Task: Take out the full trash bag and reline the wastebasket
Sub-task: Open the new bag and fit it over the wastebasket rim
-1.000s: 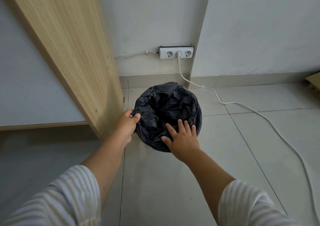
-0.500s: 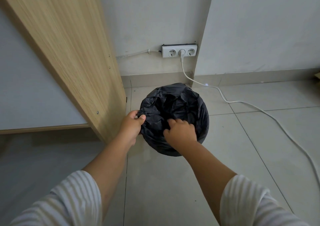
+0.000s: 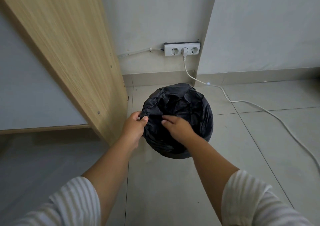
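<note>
The trash bag (image 3: 183, 102) lay under both your hands, black and crumpled, with its mouth folded over the rim of the wastebasket. Your left hand (image 3: 134, 127) pinched a bunch of the plastic at the left rim, thumb and fingers curled round it. Your right hand (image 3: 179, 127) lay on the near part of the bag with its fingers bent toward the left. It was blurred, so I cannot tell whether it had any plastic in its grip or was only touching it.

The bag covered the wastebasket so fully that I could not tell bin wall from plastic. It stood on the tiled floor (image 3: 173, 187), just beside the foot of a slanting wooden panel (image 3: 78, 61) on the left. A wall corner was close behind it. A white power strip (image 3: 181, 49) was fixed to the far wall above, and its white cable (image 3: 245, 103) ran down and off to the right across the tiles, passing near the bin's far right side.

I judge that you were at the first step, freeing the bag's edge from the rim, and nothing was lifted out yet. The next move called for a sure hold with the right hand. After that you would need to work the edge off all the way round, gather the mouth shut and lift straight up, clear of the cable and the panel.
</note>
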Available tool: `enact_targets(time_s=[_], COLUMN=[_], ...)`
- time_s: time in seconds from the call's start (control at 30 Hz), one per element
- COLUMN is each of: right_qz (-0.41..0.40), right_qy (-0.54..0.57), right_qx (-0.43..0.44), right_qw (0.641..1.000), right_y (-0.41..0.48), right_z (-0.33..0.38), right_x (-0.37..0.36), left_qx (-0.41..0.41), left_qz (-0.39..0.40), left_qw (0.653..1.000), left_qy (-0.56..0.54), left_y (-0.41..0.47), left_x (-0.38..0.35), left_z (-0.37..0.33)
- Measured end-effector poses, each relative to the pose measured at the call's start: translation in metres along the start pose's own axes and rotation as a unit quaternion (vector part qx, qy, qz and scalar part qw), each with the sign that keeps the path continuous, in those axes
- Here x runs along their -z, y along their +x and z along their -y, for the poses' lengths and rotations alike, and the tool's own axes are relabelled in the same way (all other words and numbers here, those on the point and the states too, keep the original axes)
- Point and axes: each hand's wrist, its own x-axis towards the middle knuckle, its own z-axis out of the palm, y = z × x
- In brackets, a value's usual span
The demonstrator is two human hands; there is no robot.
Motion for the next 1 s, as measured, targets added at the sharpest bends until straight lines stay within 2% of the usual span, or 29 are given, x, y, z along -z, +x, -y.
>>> enact_targets(time_s=[0.07, 0.17, 0.27, 0.33, 0.43, 0.5, 0.6, 0.67, 0.73, 0.8, 0.93, 1.0], right_qz=[-0.033, -0.056, -0.053, -0.051, -0.052, -0.01, 0.101, 0.145, 0.163, 0.152, 0.01, -0.009], right_qy=[-0.015, 0.038, 0.101, 0.082, -0.036, -0.163, -0.347, -0.395, -0.411, -0.4, -0.24, -0.21], right_qx=[-0.006, -0.037, -0.055, -0.044, -0.015, 0.006, -0.025, -0.06, -0.077, -0.073, -0.008, 0.033], right_qw=[0.999, 0.997, 0.992, 0.994, 0.998, 0.987, 0.932, 0.905, 0.893, 0.901, 0.971, 0.977], right_y=[0.009, 0.016, 0.017, 0.018, 0.016, 0.014, 0.011, 0.01, 0.01, 0.01, 0.02, 0.027], right_z=[-0.011, -0.03, -0.04, -0.039, -0.032, -0.029, -0.033, -0.037, -0.037, -0.034, -0.023, -0.019], right_x=[0.018, 0.036, 0.043, 0.041, 0.025, 0.008, -0.01, -0.012, -0.011, -0.008, 0.002, 0.007], left_qx=[-0.002, -0.005, -0.008, -0.006, 0.005, 0.01, 0.021, 0.034, 0.049, 0.053, 0.049, 0.04], left_qz=[0.005, 0.014, 0.018, 0.009, -0.004, -0.01, -0.028, -0.045, -0.055, -0.037, -0.006, 0.005], left_qw=[1.0, 1.0, 1.0, 1.0, 1.0, 0.999, 0.996, 0.993, 0.988, 0.987, 0.989, 0.991], left_qy=[-0.001, 0.01, 0.017, 0.007, -0.018, -0.046, -0.08, -0.103, -0.134, -0.149, -0.14, -0.131], left_y=[0.001, 0.002, 0.002, 0.002, 0.003, 0.004, 0.003, 0.003, 0.0, -0.003, -0.005, -0.005], left_x=[0.002, 0.006, 0.008, 0.006, 0.001, -0.002, -0.003, -0.004, -0.003, -0.004, 0.0, 0.0], left_z=[0.0, 0.0, -0.001, -0.001, -0.001, -0.002, -0.001, 0.001, 0.001, 0.001, 0.003, 0.005])
